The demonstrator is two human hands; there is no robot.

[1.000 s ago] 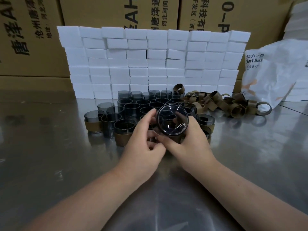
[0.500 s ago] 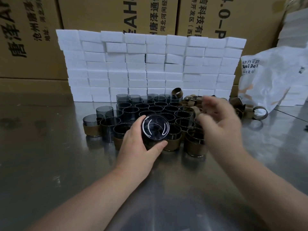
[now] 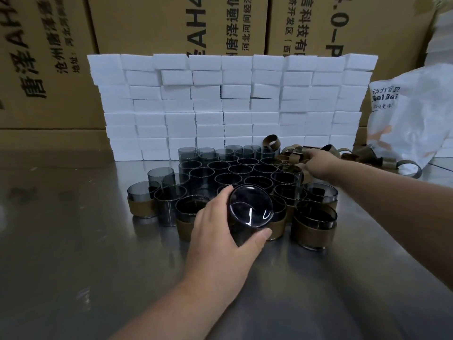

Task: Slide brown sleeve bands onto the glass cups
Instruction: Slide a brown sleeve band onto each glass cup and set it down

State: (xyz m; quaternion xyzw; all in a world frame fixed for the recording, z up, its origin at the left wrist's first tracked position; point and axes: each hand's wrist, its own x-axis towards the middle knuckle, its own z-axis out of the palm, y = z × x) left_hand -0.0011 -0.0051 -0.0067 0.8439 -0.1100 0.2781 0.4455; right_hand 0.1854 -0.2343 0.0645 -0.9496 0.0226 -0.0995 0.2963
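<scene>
**Desk:** Where's the cup?

**Operator:** In my left hand, at the front edge of the cluster of cups. It's a smoked glass cup, tilted so its base faces me, with my thumb below and my fingers curled over the top. I see no band on it.

**Desk:** How will it handle?

**Operator:** Rigid and smooth, so probably slippery and breakable. I judge it safest to grip it round the wall, leaving one end free. The brown sleeve bands look soft and springy.

**Desk:** The other hand?

**Operator:** My right hand is in the band pile, and I cannot tell whether its fingers hold one.

**Desk:** And the surroundings?

**Operator:** A polished steel table, then a wall of white foam blocks with cardboard cartons behind it. There's a white plastic bag at right.
</scene>
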